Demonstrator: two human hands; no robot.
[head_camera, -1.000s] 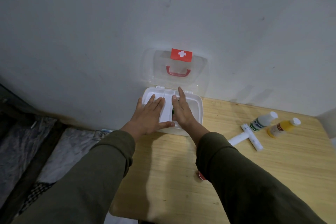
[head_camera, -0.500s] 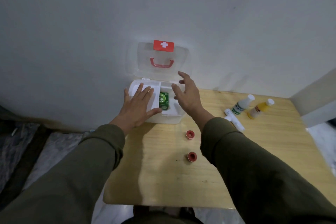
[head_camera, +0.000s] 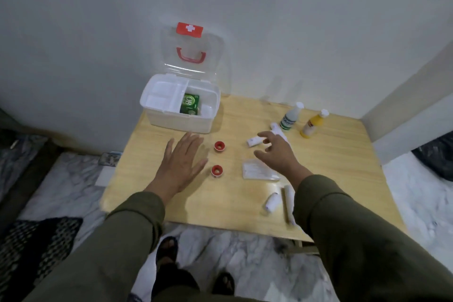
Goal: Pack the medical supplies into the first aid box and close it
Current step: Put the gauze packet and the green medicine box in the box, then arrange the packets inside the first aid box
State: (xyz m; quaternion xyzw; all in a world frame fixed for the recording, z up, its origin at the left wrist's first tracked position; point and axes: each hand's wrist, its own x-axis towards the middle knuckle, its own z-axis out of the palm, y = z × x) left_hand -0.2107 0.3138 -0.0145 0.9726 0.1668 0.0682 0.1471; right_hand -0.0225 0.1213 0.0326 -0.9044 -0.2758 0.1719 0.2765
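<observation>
At the back left corner of the wooden table (head_camera: 331, 179), against the wall, the first aid box (head_camera: 180, 116) stands with its clear lid (head_camera: 193, 54) raised, a white tray (head_camera: 163, 98) across its left half and a green packet (head_camera: 189, 104) lying in the open right half. Just in front of the box the left hand (head_camera: 180, 167) hovers flat, fingers spread, holding nothing. Right of that hand two red tape rolls (head_camera: 218, 146) lie one behind the other, the nearer roll (head_camera: 216, 170) almost beside its thumb. Further right of the box, the right hand (head_camera: 279, 152) is loosely open with fingers curled, just above a small white tube (head_camera: 255, 141) whose long axis runs roughly left to right; I judge this tube the likely next pick, and the right hand far nearer to it. Below that hand lies a clear sachet (head_camera: 258, 169), then two white rolled items (head_camera: 272, 201). Furthest right of the box stand a white bottle (head_camera: 291, 117) and a yellow bottle (head_camera: 312, 125), both leaning.
</observation>
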